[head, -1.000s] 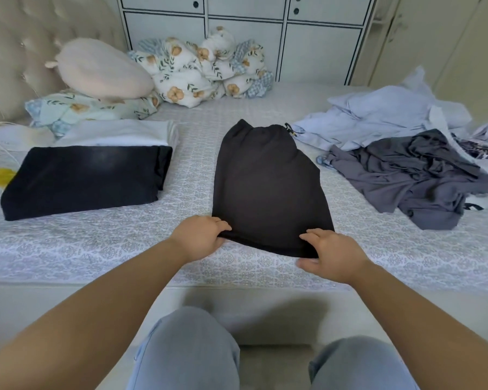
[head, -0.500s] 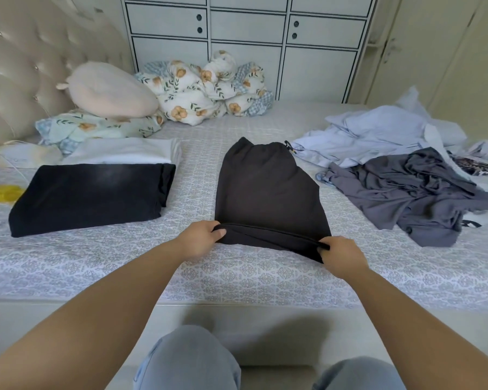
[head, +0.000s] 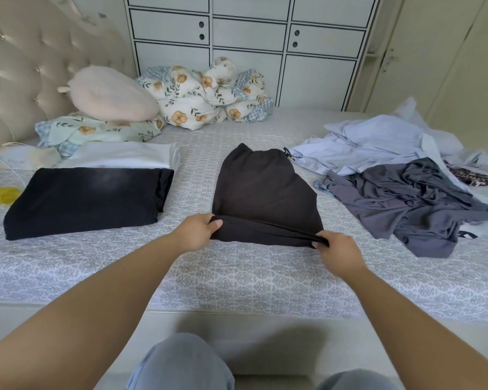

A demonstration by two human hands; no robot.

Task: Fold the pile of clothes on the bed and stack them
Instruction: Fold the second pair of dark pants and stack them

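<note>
Left hand [head: 195, 231] and right hand [head: 336, 250] each pinching a near corner of the dark brown shorts [head: 262, 192] mid-bed, folded black garment [head: 88, 198] left, grey top [head: 414, 201] and pale blue shirt [head: 378, 142] heaped right, floral duvet [head: 209, 99] beyond

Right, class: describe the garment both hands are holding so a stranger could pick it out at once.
Start at the patterned bed cover; at its middle, between the folded black piece on the left and the crumpled grey garment on the right, lies the dark brown garment. It alone is spread flat, its near edge gripped by the left hand and right hand.
</note>
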